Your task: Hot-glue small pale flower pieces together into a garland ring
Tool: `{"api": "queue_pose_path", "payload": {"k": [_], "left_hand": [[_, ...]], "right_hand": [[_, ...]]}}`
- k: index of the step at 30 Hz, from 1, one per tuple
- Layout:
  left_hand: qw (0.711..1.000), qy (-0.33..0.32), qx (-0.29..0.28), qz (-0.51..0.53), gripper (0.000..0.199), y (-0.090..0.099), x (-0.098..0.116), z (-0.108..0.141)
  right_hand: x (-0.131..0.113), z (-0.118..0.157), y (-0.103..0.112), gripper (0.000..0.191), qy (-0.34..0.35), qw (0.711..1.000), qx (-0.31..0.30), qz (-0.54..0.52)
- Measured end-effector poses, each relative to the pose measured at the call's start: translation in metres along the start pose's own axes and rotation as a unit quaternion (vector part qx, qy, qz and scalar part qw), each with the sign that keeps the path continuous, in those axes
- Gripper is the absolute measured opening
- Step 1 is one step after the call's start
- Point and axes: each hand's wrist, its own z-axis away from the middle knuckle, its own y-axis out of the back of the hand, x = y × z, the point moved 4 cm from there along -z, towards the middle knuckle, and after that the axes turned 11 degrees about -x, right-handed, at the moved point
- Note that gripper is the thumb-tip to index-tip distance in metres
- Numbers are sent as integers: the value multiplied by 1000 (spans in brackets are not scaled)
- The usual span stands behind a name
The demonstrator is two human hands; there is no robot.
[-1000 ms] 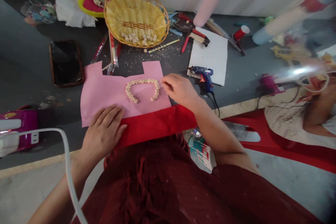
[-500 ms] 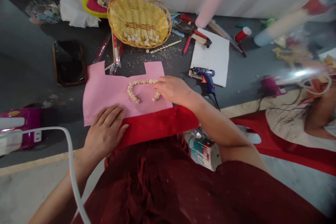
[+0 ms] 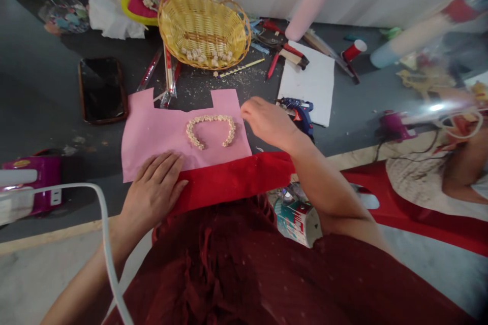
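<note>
A strand of small cream, knobbly bead-like pieces [image 3: 211, 118] lies in a horseshoe curve on a pink sheet [image 3: 160, 134], its two ends toward me. My left hand [image 3: 154, 183] rests flat over the sheet's front left edge and a strip of red cloth [image 3: 232, 177], fingers stretched out. To the right of the strand, at the pink sheet's right edge, is my right hand [image 3: 267, 121]. Its fingers are bent and drawn together, apart from the strand; whether something small is between them is hidden. Behind it a blue glue gun [image 3: 303, 111] is partly covered.
A yellow wicker basket [image 3: 204, 20] with several cream pieces stands at the back. A phone [image 3: 102, 90] lies left. Pliers [image 3: 293, 56] and a white board [image 3: 322, 81] lie right, near a pink bottle [image 3: 307, 5]. A white cable [image 3: 104, 233] crosses at left. Another person's arm [image 3: 465, 162] shows at far right.
My right hand has let go of the strand's right side and moved right, off it, uncovering the whole curve. My left hand has stayed in place.
</note>
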Motion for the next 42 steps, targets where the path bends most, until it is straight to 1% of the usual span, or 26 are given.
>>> {"api": "queue_pose_path", "payload": {"k": [2, 4, 6, 7, 8, 10, 13, 15, 17, 21, 23, 26, 30, 32, 34, 36, 39, 42], "left_hand": [[1000, -7, 6, -5, 46, 2, 0, -1], [1000, -8, -1, -5, 46, 4, 0, -2], [1000, -5, -6, -2, 47, 8, -2, -4], [1000, -4, -7, -2, 47, 11, -2, -5], [1000, -3, -6, -2, 47, 15, -2, -7], [1000, -8, 0, -2, 46, 22, -2, -11], [999, -32, 19, -11, 45, 32, 3, -19], [998, -46, 24, -27, 45, 35, 7, -24], [997, -58, 23, -38, 43, 36, 12, -29], [997, -72, 10, -34, 41, 36, 18, -37], [997, -76, 8, -33, 41, 34, 20, -39], [995, -90, 24, -28, 40, 31, 24, -41], [995, -99, 25, -22, 39, 29, 25, -41], [994, -104, 27, -18, 39, 31, 23, -43], [993, -109, 34, -7, 38, 35, 20, -46], [993, -111, 35, 6, 37, 39, 18, -50], [994, -103, 36, 24, 38, 43, 15, -58], [993, -99, 55, 34, 39, 48, 15, -65]], "right_hand": [[17, 15, 10, 17, -34, 996, 60, -63], [31, 31, 16, 16, -61, 982, 114, -141], [38, 44, 14, 15, -71, 963, 149, -215], [39, 48, 10, 14, -66, 955, 153, -244], [37, 50, 4, 13, -54, 952, 147, -263], [29, 48, -12, 11, -22, 955, 121, -269], [14, 40, -35, 15, 14, 969, 83, -233], [5, 34, -44, 18, 19, 977, 64, -204], [-1, 30, -47, 18, 8, 984, 43, -172], [-9, 25, -47, 17, -23, 994, 8, -105], [-11, 24, -46, 18, -29, 996, 6, -80], [-15, 22, -49, 20, -28, 998, 9, -54], [-14, 21, -51, 21, -34, 998, 12, -47], [-7, 24, -43, 19, -52, 995, 49, -71], [3, 30, -29, 17, -63, 986, 114, -107], [12, 39, -12, 14, -57, 973, 177, -136], [21, 56, 14, 10, -55, 951, 252, -170], [27, 77, 37, 14, -71, 921, 328, -199]]}}
